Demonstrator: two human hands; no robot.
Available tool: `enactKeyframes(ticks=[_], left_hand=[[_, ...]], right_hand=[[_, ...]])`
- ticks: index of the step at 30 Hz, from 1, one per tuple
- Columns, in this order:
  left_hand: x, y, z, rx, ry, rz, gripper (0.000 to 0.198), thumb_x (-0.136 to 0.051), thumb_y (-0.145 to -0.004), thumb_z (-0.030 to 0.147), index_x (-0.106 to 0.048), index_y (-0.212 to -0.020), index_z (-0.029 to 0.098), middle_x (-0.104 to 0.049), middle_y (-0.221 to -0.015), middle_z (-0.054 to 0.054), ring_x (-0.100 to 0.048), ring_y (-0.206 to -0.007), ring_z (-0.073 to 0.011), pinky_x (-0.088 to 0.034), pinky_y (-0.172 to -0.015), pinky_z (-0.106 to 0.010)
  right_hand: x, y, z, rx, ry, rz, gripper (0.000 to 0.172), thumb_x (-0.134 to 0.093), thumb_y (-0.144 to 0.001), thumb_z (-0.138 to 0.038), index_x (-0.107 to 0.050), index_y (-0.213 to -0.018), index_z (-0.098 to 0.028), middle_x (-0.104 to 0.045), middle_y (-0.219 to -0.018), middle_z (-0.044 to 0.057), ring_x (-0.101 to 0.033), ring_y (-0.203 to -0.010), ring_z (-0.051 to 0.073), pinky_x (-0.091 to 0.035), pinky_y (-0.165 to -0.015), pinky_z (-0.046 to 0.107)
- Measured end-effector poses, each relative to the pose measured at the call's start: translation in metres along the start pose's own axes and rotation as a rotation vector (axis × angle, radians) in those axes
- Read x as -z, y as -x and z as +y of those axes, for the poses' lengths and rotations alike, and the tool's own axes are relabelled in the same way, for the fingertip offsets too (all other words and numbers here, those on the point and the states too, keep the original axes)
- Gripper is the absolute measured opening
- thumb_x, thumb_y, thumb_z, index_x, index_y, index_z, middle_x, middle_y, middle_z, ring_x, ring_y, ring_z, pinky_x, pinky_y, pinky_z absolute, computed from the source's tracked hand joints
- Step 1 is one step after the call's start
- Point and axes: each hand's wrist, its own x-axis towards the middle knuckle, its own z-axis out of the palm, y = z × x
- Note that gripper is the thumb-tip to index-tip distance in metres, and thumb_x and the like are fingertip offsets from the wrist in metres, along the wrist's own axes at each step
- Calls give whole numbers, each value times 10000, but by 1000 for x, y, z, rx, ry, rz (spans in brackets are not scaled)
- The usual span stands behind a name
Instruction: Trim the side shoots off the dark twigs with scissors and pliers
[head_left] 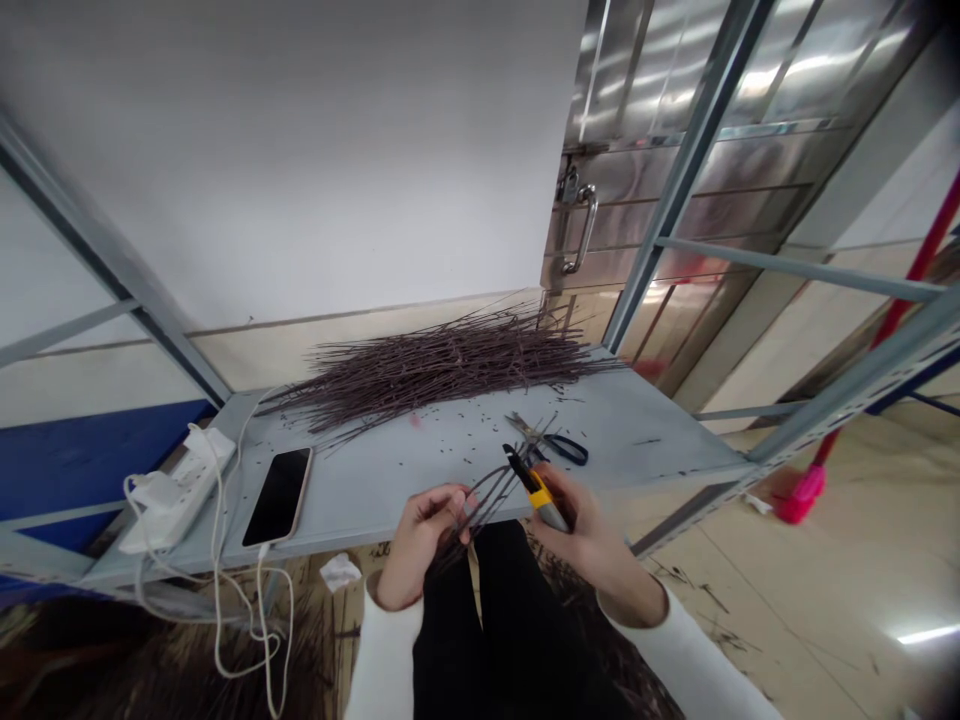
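Near the table's front edge, my left hand pinches a few thin dark twigs, which slant up to the right. My right hand is wrapped round a yellow and grey cutting tool with a black tip, its tip beside the twigs' upper part. Scissors with dark blue handles lie on the table just beyond my right hand, partly behind the twigs. A large pile of dark twigs stretches across the back of the table.
The grey table bears small twig bits, a phone and a white power strip with cables at the left. Metal posts stand at both sides. Twigs litter the floor, and a pink broom is at the right.
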Motion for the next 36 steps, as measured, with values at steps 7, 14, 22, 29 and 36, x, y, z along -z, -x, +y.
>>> enactKeyframes(ticks=[7, 14, 22, 29, 36], left_hand=[[-16, 16, -19, -39, 65, 209, 396, -762, -618, 497, -718, -747, 125, -544, -453, 22, -415, -428, -83, -318, -448, -199], [-39, 33, -19, -116, 87, 267, 355, -747, -649, 486, -724, -699, 135, -685, -696, -46, -478, -455, -81, -412, -516, -229], [-22, 15, -21, -239, -106, 345, 367, -670, -714, 497, -711, -743, 134, -626, -543, -21, -494, -456, -116, -416, -485, -237], [-6, 4, -11, -300, -152, 338, 363, -682, -691, 500, -689, -758, 144, -671, -653, -35, -493, -475, -115, -458, -487, -244], [-18, 9, -12, -316, -95, 161, 394, -655, -720, 546, -664, -739, 153, -529, -526, 26, -432, -461, -94, -379, -450, -203]], right_hand=[[0, -4, 4, 95, 402, 132, 235, -524, -696, -181, -521, -930, -203, -518, -650, -44, -452, -505, 99, -367, -497, 202], [-11, -18, 50, 510, 896, 728, 173, -530, -722, -231, -527, -895, -210, -602, -714, 53, -602, -659, 210, -458, -595, 283], [-13, -15, 38, 191, 464, 263, 156, -497, -695, -221, -469, -848, -205, -454, -598, -47, -422, -470, 113, -327, -475, 228], [-3, 12, 4, -96, -358, -358, 167, -552, -649, -163, -405, -711, -211, -320, -611, -72, -295, -492, 68, -262, -460, 208], [-18, 28, 5, -330, -1367, -1082, 267, -626, -601, -183, -399, -736, -218, -371, -545, -95, -299, -380, 51, -274, -354, 170]])
